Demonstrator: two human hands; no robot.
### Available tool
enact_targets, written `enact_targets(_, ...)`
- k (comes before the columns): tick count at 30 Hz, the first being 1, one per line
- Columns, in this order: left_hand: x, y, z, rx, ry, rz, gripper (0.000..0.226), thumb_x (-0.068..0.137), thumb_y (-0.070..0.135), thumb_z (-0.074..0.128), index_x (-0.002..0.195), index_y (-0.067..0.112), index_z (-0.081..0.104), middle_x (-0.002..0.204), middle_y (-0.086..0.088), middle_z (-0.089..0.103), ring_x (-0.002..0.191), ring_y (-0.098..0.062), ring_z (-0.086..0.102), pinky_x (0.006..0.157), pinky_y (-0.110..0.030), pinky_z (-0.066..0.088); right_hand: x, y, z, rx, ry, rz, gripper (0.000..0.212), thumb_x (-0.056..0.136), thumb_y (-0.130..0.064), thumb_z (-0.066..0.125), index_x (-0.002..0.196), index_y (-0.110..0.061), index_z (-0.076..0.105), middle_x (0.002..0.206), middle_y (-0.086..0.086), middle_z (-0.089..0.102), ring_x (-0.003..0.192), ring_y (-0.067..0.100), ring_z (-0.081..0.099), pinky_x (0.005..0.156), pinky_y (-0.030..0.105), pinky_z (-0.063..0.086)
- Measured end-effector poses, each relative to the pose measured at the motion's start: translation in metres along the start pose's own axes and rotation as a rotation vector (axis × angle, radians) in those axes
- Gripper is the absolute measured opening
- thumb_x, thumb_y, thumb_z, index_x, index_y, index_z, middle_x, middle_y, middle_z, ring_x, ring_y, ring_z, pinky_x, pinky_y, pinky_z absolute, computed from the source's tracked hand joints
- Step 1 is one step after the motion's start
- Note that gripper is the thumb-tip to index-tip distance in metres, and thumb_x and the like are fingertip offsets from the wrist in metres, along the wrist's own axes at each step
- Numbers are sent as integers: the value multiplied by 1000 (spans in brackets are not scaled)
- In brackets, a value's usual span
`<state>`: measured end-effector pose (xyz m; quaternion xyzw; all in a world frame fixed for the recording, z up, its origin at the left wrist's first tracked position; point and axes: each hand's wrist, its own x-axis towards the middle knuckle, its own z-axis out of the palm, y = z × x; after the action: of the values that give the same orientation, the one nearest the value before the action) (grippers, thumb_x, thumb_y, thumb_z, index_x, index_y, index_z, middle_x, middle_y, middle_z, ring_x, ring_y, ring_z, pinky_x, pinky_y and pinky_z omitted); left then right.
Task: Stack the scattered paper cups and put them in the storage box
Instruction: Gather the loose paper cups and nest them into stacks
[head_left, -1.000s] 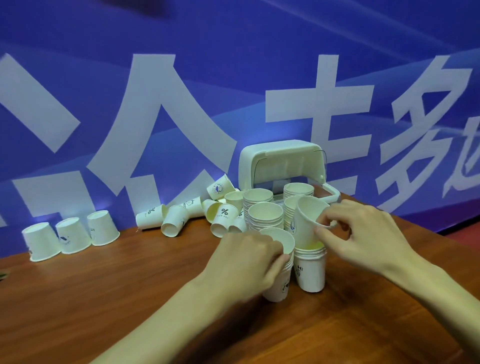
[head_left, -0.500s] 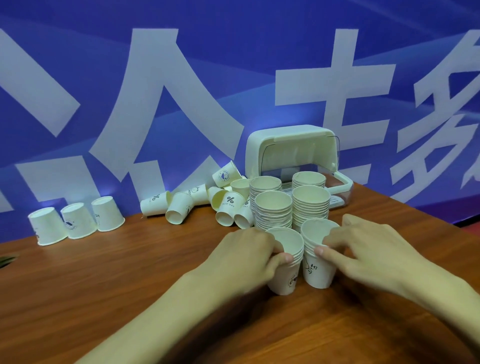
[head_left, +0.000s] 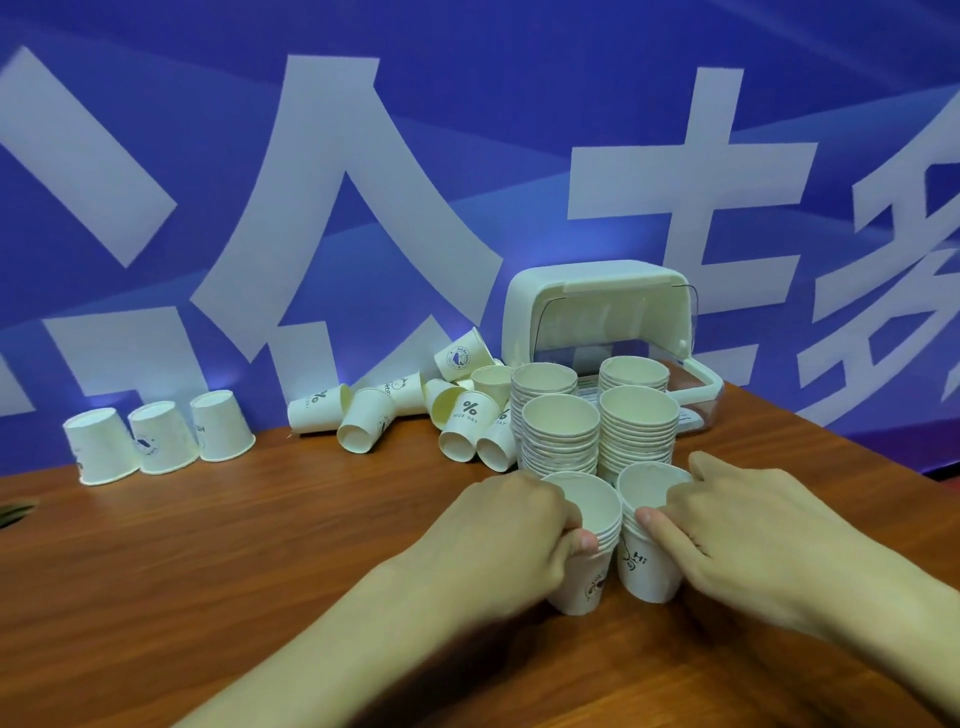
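The left hand is wrapped round the left short stack of paper cups, thumb pressed under its rims, and the right hand grasps the right short stack just beside it, with fingers at the top cup's rim. The two stacks touch or nearly touch. Directly behind them stand four taller stacks, packed close, and behind those sits the storage box with its lid raised, against the banner at the table's far edge. Loose cups lie tumbled to the left of the tall stacks, and three upturned cups stand well apart near the far left. Bare table opens to the left of the hands; its right edge slants away past the box. A second ago the right hand held a single tilted cup above its stack; that cup is now seated in it, and the left grip is unchanged.
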<state>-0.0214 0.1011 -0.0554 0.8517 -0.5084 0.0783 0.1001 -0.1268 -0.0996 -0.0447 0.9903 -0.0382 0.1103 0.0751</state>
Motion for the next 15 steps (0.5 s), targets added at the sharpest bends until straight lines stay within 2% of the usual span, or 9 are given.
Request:
enact_targets(4,-4,-1,0,24,25,14,37,99,50,38,93,23,62,92,3,58,95,-19,51,76,-39,47,11,-7,-12,85,-59,-6,44,101,-60,24,86,-29,52,92,-1,68,89,19,65,75,31,48)
enact_targets(5,-6,-1,0,19,50,13,40,97,55,37,97,25,63,95,6,58,96,-17,52,76,-39,48,16,-5,-20,37,-28,28,44,98,-65,23,85,-33,51,88,-5,66,83,15,64,68,30,47)
enact_targets(7,-8,-3,-4,-37,134,6,45,94,64,34,103,31,62,100,11,59,97,-9,53,75,-36,47,27,-2,-36,-109,156,46,49,90,-75,19,79,-40,51,71,-15,59,64,6,53,53,26,38)
enact_targets(9,-6,-13,-11,-91,249,-9,46,92,67,31,99,34,62,94,14,60,90,-4,54,71,-33,46,44,-4,-52,-27,301,-4,43,88,-76,27,71,-45,53,59,-25,55,52,-1,43,47,24,30)
enact_targets(10,-4,-21,-15,-105,307,-24,45,92,67,31,95,33,62,88,14,59,85,-4,54,68,-34,45,56,-7,-59,46,310,-29,40,88,-74,33,70,-46,55,60,-32,54,50,-4,41,46,24,28)
enact_targets(11,0,-32,-19,-117,361,-47,43,92,64,33,92,32,62,84,14,59,81,-6,54,66,-34,46,73,-9,-63,100,312,-55,39,87,-72,36,72,-45,59,60,-33,55,51,-4,44,47,24,29)
enact_targets(13,11,-57,-24,-126,435,-119,36,91,59,39,90,32,62,80,14,60,77,-8,55,65,-35,47,116,-13,-66,138,259,-107,40,86,-68,39,79,-39,66,60,-22,58,61,1,53,52,26,36)
enact_targets(15,25,-85,-25,-107,453,-202,26,91,52,45,89,34,63,75,18,57,74,-7,54,67,-34,47,163,-17,-65,151,187,-143,35,88,-61,46,82,-34,68,72,-17,64,72,6,58,59,29,42)
